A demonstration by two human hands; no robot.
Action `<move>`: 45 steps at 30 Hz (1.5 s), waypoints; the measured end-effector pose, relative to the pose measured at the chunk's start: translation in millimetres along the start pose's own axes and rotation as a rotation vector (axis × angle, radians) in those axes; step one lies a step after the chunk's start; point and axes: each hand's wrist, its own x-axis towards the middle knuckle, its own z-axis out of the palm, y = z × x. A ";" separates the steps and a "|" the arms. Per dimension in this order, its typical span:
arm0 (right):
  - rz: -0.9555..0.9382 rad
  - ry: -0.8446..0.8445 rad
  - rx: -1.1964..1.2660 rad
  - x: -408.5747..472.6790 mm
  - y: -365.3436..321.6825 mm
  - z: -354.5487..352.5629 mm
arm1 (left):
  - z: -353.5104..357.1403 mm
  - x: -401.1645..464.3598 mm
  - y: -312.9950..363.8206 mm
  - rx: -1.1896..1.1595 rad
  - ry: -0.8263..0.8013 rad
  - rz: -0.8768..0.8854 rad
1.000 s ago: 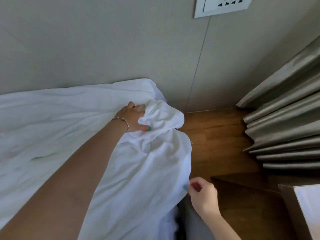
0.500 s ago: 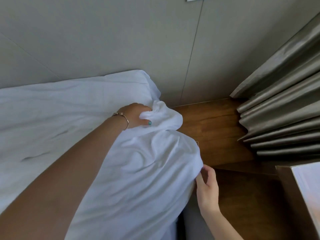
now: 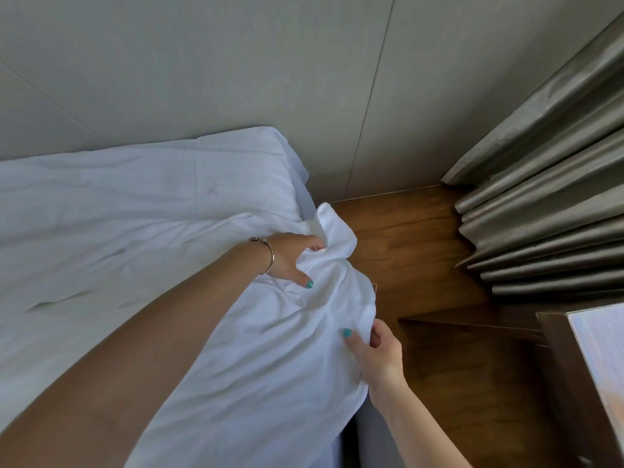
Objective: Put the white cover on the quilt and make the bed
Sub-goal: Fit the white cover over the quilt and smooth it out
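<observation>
Head-worn view, close, downward

- Legible text, labels, brands, numbers, signs: none found.
- White cover (image 3: 141, 231): plain fabric, no tag or print visible.
- Wall panels (image 3: 236, 69): blank.
- Curtain (image 3: 547, 211): unmarked.

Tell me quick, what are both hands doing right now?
Left hand: grips a bunched corner of the white cover.
Right hand: pinches the cover's edge lower down.
</observation>
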 end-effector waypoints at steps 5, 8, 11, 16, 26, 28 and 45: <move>-0.210 -0.146 0.060 -7.8 -8.9 -6.7 | 12.3 3.2 22.9 0.576 0.020 -0.073; -0.263 -0.148 0.023 -5.0 -13.9 -10.4 | 7.3 5.2 32.9 0.771 0.501 0.232; -0.304 -0.075 -0.053 1.0 -15.2 -11.9 | 18.3 8.0 26.3 0.489 0.517 0.501; -0.326 -0.067 -0.138 -1.3 -18.6 -14.5 | 28.0 3.9 14.1 0.549 0.239 -0.089; -0.277 0.056 -0.083 -19.8 1.1 -37.6 | 19.9 -4.6 12.7 0.359 0.204 0.200; -0.332 0.051 -0.158 -22.9 -8.7 -36.1 | 23.0 -14.1 13.1 0.270 0.231 0.256; -0.439 -0.276 -0.353 -104.0 -51.9 15.4 | -99.6 -222.3 -6.1 -0.092 0.512 -0.130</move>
